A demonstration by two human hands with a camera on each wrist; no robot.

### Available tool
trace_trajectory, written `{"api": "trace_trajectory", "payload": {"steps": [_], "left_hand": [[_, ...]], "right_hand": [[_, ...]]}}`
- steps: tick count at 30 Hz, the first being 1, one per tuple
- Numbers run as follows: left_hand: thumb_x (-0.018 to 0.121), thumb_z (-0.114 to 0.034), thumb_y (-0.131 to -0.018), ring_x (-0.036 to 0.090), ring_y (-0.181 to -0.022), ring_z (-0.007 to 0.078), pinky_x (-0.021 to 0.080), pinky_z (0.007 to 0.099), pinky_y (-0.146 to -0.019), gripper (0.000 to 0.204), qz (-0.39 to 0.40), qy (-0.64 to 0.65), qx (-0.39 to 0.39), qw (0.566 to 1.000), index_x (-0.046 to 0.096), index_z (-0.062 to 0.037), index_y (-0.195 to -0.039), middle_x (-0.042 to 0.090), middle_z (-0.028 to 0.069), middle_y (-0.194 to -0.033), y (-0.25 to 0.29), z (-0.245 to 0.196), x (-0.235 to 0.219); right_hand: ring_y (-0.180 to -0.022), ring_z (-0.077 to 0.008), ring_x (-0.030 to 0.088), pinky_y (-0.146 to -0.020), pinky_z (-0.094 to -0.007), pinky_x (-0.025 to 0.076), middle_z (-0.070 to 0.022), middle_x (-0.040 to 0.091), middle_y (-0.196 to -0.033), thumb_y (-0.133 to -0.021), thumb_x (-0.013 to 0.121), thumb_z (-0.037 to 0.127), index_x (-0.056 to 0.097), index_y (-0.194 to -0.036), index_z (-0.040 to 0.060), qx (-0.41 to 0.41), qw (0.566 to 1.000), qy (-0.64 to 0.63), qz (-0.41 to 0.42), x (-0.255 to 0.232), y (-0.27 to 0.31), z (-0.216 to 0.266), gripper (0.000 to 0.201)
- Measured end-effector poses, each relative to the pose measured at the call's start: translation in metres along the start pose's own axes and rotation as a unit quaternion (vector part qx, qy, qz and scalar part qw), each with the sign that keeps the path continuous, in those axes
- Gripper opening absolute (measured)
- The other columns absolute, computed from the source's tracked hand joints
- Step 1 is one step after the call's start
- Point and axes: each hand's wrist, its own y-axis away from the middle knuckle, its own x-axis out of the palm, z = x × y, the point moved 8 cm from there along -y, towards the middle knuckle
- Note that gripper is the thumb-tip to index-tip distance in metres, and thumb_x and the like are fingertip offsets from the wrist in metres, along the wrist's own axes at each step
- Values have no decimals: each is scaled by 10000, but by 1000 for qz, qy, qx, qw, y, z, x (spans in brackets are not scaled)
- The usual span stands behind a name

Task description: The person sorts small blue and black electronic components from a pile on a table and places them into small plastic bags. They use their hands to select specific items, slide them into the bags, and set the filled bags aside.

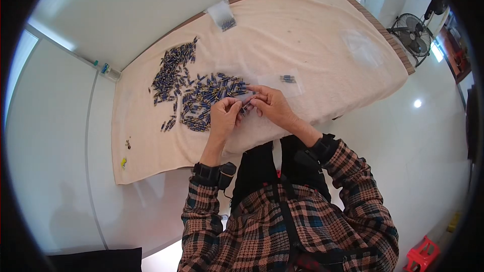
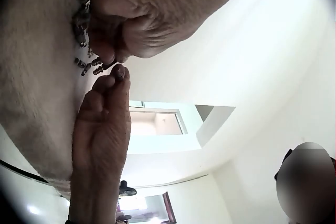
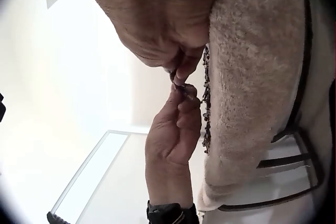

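Note:
Both hands meet fingertip to fingertip over the near edge of the table. My left hand [image 1: 223, 117] pinches a small, slim blue-and-gold piece [image 1: 246, 106] between thumb and curled fingers. From the other side my right hand [image 1: 273, 107] pinches at the same piece, thumb and forefinger close together. Fingertips hide most of it, and its exact kind cannot be told. Just beyond the left hand spreads a pile of similar blue pieces with gold-coloured ends [image 1: 206, 95]. In the left wrist view, several ribbed metal pieces [image 2: 97, 68] show behind the fingertips.
A second, denser heap [image 1: 174, 68] lies farther left on the cream cloth [image 1: 322, 35]. A bag [image 1: 218, 11] with pieces inside lies at the back edge. Several pieces [image 1: 288, 78] lie on clear plastic right of the hands. More clear plastic [image 1: 365, 48] is at far right.

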Motion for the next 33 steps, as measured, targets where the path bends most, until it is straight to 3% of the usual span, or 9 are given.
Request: {"api": "trace_trajectory", "payload": {"steps": [5,8,13,16,17,21,24,33], "left_hand": [[611,-124,-899,504,-444,67,388,197,-399,153,12,3,16,1000,626,15,-838,583,25,-591,3,-6,0],[605,-127,-905,511,-464,79,408,199,-421,143,59,12,7,998,625,6,-857,584,29,-611,8,-9,6],[610,-134,-904,534,-484,87,439,207,-435,145,80,33,13,996,626,7,-870,590,37,-625,14,-15,9],[605,-141,-913,572,-525,97,496,223,-470,156,106,51,17,993,624,12,-889,610,50,-673,17,-17,16],[605,-141,-913,572,-525,97,496,223,-470,156,106,52,18,993,624,12,-889,610,50,-673,18,-18,18],[595,-119,-914,600,-545,103,535,236,-477,152,90,97,42,990,631,28,-898,626,57,-701,21,-21,23],[584,-109,-920,611,-567,112,556,249,-500,156,103,115,37,987,623,41,-928,633,67,-733,25,-19,26],[579,-107,-924,610,-572,109,563,257,-513,171,147,120,54,980,620,56,-959,635,77,-738,26,-23,38]], "right_hand": [[-674,-58,573,-564,-200,460,-32,668,-863,-858,628,26,507,-1232,-23,-3,999,40,-10,0,4,11,396],[-619,-131,608,-542,-258,470,-85,670,-782,-820,686,65,562,-1087,-24,-55,984,163,-47,0,9,25,308],[-616,-196,627,-562,-291,484,-131,658,-765,-802,700,77,577,-1036,-18,-131,956,255,-63,3,18,53,281],[-643,-228,647,-587,-291,499,-135,658,-755,-798,702,85,592,-997,-6,-338,828,447,-8,27,31,85,245],[-643,-228,647,-587,-291,499,-135,658,-755,-798,702,85,592,-997,-6,-339,827,449,-8,29,34,87,245],[-671,-238,665,-598,-286,507,-138,661,-741,-800,697,85,605,-961,-8,-294,842,451,-39,33,41,89,207],[-645,-135,658,-593,-245,516,-105,680,-740,-790,704,26,652,-912,-21,-132,948,283,-58,13,37,71,141],[-648,-89,633,-584,-232,514,-86,678,-700,-779,732,47,673,-849,-44,-68,980,183,-38,3,41,64,129]]}}
